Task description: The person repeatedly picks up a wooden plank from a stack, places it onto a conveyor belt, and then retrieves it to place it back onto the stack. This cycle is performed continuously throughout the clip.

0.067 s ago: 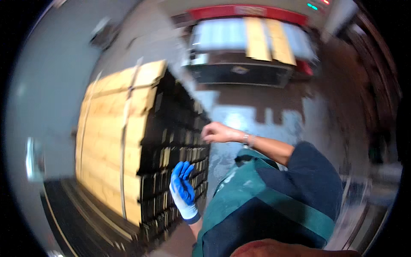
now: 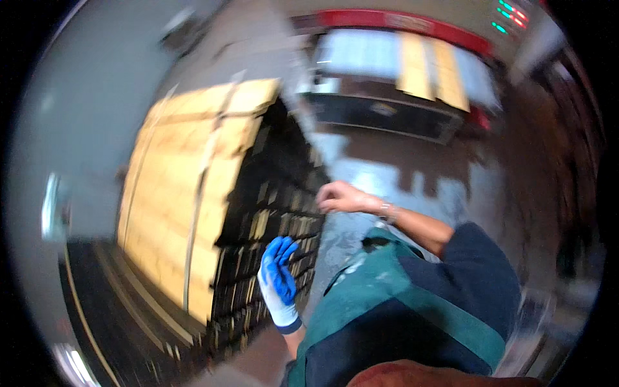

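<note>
My left hand (image 2: 279, 277), in a white glove with blue-coated palm and fingers, is raised beside a large stack of yellow boards (image 2: 187, 187). Its fingers are slightly bent and apart, with nothing in them. The stack's near side is dark, with many narrow board ends showing. Across my front reaches my bare right hand (image 2: 338, 196), a metal-banded watch (image 2: 387, 210) on its wrist. Those fingers curl inward and are somewhat blurred; nothing shows in them. This hand appears close to the stack's right edge, but whether it touches is unclear.
Ahead stands a red-and-black machine (image 2: 412, 24), two yellow boards (image 2: 416, 68) lying on its pale blue bed. Pale straps (image 2: 201, 180) run over the stack. Dark long pieces (image 2: 109, 303) lie at its lower left. Wet-looking floor (image 2: 361, 177) stretches between stack and machine.
My view has swung, so the stack and the machine sit farther right in the picture. Both hands keep nearly the same pose.
</note>
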The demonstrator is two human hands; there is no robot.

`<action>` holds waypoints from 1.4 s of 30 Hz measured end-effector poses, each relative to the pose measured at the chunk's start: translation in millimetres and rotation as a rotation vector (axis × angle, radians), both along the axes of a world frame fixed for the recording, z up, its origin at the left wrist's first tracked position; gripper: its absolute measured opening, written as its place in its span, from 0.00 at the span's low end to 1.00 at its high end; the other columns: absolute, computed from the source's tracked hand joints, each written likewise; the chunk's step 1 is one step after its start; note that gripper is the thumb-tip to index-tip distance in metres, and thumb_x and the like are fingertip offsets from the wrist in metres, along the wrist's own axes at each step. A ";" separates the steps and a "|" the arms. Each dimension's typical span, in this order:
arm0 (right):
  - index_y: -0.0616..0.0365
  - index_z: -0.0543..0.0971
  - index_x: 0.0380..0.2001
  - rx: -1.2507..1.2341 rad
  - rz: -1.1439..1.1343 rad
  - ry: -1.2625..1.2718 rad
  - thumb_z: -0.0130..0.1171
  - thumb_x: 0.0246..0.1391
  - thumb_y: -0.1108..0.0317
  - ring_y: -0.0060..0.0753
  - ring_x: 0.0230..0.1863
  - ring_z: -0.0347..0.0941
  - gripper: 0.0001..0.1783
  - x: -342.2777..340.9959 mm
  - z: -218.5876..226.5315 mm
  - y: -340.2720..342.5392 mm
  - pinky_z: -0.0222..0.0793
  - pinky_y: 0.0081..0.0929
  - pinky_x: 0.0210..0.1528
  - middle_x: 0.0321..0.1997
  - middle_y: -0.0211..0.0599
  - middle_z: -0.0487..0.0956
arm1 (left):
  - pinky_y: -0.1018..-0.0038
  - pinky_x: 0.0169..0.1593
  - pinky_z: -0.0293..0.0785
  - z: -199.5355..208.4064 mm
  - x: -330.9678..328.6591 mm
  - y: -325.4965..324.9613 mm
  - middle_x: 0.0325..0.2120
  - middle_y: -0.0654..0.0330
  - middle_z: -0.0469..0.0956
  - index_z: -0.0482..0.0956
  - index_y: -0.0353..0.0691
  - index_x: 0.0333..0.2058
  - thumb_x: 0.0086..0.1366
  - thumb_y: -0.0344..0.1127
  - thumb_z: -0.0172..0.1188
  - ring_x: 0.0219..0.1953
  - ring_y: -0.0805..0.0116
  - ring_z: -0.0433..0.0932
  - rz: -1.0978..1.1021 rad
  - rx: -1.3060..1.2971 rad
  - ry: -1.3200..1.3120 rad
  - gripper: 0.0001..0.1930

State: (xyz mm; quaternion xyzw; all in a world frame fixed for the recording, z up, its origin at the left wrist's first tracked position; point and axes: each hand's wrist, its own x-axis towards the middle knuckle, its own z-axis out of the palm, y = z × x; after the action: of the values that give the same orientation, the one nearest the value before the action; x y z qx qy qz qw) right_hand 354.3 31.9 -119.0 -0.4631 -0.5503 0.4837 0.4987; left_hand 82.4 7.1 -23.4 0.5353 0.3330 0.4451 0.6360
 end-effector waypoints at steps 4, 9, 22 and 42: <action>0.63 0.78 0.41 -0.172 0.193 0.077 0.57 0.61 0.73 0.25 0.36 0.79 0.07 -23.7 102.5 25.6 0.76 0.21 0.35 0.36 0.38 0.82 | 0.65 0.55 0.72 90.4 -59.2 -28.4 0.48 0.45 0.78 0.71 0.24 0.54 0.72 0.57 0.44 0.49 0.56 0.79 0.307 0.256 0.159 0.34; 0.66 0.77 0.44 0.180 0.463 0.052 0.53 0.63 0.71 0.26 0.39 0.79 0.11 -93.9 265.2 61.9 0.77 0.23 0.40 0.43 0.42 0.81 | 0.65 0.54 0.71 187.5 -167.0 -79.6 0.44 0.44 0.79 0.76 0.22 0.49 0.70 0.59 0.46 0.46 0.59 0.78 0.966 0.862 0.505 0.36; 0.71 0.71 0.52 0.446 0.985 -0.097 0.50 0.64 0.47 0.43 0.42 0.81 0.32 -502.6 471.9 97.0 0.82 0.33 0.44 0.45 0.56 0.77 | 0.63 0.54 0.72 307.9 -362.2 -98.1 0.47 0.45 0.77 0.66 0.34 0.60 0.72 0.50 0.50 0.47 0.57 0.79 1.703 0.889 1.385 0.28; 0.61 0.79 0.42 0.204 0.815 0.172 0.66 0.50 0.56 0.32 0.38 0.82 0.21 -509.0 466.6 117.4 0.81 0.32 0.41 0.40 0.43 0.83 | 0.63 0.54 0.72 313.0 -316.3 -88.9 0.47 0.44 0.78 0.75 0.34 0.52 0.69 0.41 0.55 0.49 0.49 0.78 1.309 1.333 1.397 0.19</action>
State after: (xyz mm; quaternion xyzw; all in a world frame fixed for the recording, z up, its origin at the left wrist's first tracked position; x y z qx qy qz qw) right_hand -154.7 149.3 347.6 -0.1142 -0.6896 0.6213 0.3542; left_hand -233.9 -81.8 289.6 0.6178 0.5234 0.3835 -0.4440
